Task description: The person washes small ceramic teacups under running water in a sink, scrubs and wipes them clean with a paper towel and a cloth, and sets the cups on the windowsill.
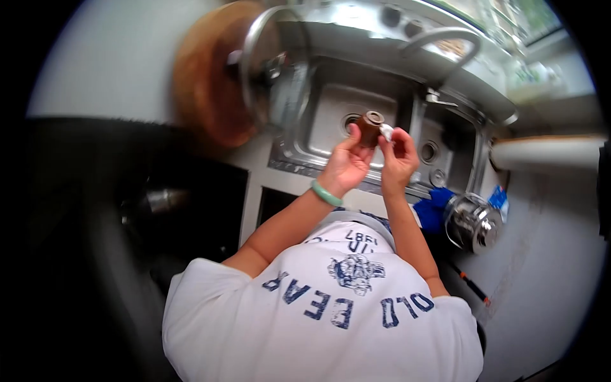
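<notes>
Over the front of the left sink basin, my left hand (347, 167) is closed round a small brown bottle (370, 128), held upright with a pale ring at its top. On that wrist sits a green bangle (326, 193). Close on the right, my right hand (400, 159) pinches a small crumpled white piece (386, 132), perhaps tissue or cloth, against or just beside the bottle's side. What the bottle contains cannot be seen.
The steel double sink (299, 149) has a curved faucet (476, 48) behind it. Left stand a round wooden board (203, 83) and a glass lid (261, 63). At right are a shiny metal pot (474, 223), a blue cloth (433, 213) and a white roll (550, 153).
</notes>
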A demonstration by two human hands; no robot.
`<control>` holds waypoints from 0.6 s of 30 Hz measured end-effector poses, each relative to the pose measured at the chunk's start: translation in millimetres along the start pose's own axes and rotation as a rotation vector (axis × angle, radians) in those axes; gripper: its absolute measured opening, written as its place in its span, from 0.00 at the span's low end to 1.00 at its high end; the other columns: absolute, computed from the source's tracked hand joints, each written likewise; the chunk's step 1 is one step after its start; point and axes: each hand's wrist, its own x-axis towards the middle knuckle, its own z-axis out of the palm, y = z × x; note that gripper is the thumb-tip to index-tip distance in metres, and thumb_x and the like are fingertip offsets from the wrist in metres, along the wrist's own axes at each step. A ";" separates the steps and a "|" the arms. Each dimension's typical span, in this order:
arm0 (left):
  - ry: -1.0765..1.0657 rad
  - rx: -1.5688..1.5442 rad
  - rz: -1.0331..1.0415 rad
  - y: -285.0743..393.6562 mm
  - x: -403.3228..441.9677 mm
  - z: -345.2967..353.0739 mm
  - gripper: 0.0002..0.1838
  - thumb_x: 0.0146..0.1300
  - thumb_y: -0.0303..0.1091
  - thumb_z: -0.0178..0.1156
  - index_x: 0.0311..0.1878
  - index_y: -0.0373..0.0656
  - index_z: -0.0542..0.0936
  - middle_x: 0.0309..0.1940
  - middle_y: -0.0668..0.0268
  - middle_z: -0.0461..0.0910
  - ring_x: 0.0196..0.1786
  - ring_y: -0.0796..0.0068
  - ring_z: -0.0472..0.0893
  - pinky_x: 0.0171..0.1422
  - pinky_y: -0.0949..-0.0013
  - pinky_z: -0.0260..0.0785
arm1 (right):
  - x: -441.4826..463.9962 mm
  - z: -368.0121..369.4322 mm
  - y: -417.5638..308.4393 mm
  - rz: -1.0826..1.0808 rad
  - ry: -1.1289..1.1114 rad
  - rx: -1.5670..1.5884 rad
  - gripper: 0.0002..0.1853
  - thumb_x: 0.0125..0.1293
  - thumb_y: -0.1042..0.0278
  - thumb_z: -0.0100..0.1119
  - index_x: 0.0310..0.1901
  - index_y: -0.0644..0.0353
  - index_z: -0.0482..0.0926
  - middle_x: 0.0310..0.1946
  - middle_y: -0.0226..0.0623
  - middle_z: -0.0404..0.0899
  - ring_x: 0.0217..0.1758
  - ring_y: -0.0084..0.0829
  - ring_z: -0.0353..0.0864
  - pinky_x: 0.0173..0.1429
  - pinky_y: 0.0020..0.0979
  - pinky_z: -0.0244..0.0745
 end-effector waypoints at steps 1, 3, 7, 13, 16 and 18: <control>-0.023 0.002 0.006 2.4 -1.0 -3.6 0.17 0.59 0.39 0.63 0.49 0.42 0.77 0.45 0.64 0.81 0.52 0.71 0.78 0.61 0.67 0.68 | -6.3 1.5 4.8 -0.017 -0.038 -0.021 0.10 0.56 0.81 0.63 0.40 0.64 0.76 0.33 0.27 0.75 0.35 0.17 0.72 0.42 0.19 0.69; -0.039 0.021 0.044 10.7 -0.2 -18.7 0.17 0.60 0.40 0.62 0.50 0.43 0.76 0.45 0.65 0.81 0.49 0.73 0.78 0.57 0.68 0.68 | -16.0 3.6 8.5 -0.034 -0.168 -0.088 0.10 0.53 0.84 0.63 0.38 0.66 0.77 0.32 0.29 0.75 0.35 0.20 0.72 0.41 0.21 0.69; -0.116 0.342 0.325 46.9 -36.0 -38.5 0.19 0.65 0.38 0.57 0.54 0.36 0.74 0.48 0.63 0.79 0.52 0.74 0.77 0.60 0.71 0.65 | -20.8 2.5 1.7 -0.002 -0.514 -0.344 0.07 0.51 0.84 0.62 0.33 0.67 0.77 0.31 0.34 0.76 0.32 0.23 0.73 0.38 0.22 0.69; 0.537 1.598 0.936 128.3 -118.5 -138.6 0.11 0.55 0.28 0.66 0.40 0.32 0.83 0.32 0.65 0.84 0.35 0.82 0.79 0.42 0.76 0.71 | -15.3 -19.3 21.8 0.202 -0.612 -0.304 0.08 0.52 0.83 0.63 0.36 0.66 0.77 0.32 0.31 0.76 0.33 0.20 0.74 0.39 0.20 0.69; 0.927 1.895 1.183 157.4 -147.5 -183.3 0.09 0.51 0.31 0.67 0.34 0.37 0.83 0.29 0.53 0.80 0.35 0.51 0.79 0.40 0.60 0.71 | -12.9 -28.3 32.9 0.322 -0.621 -0.257 0.09 0.54 0.82 0.64 0.38 0.66 0.77 0.33 0.28 0.74 0.35 0.17 0.73 0.41 0.18 0.69; 0.990 2.038 1.250 175.1 -156.4 -224.0 0.07 0.50 0.30 0.66 0.31 0.37 0.81 0.29 0.54 0.80 0.38 0.53 0.78 0.47 0.58 0.69 | -11.3 -26.6 34.8 0.402 -0.619 -0.224 0.09 0.54 0.82 0.64 0.38 0.65 0.78 0.33 0.28 0.73 0.36 0.17 0.73 0.42 0.18 0.69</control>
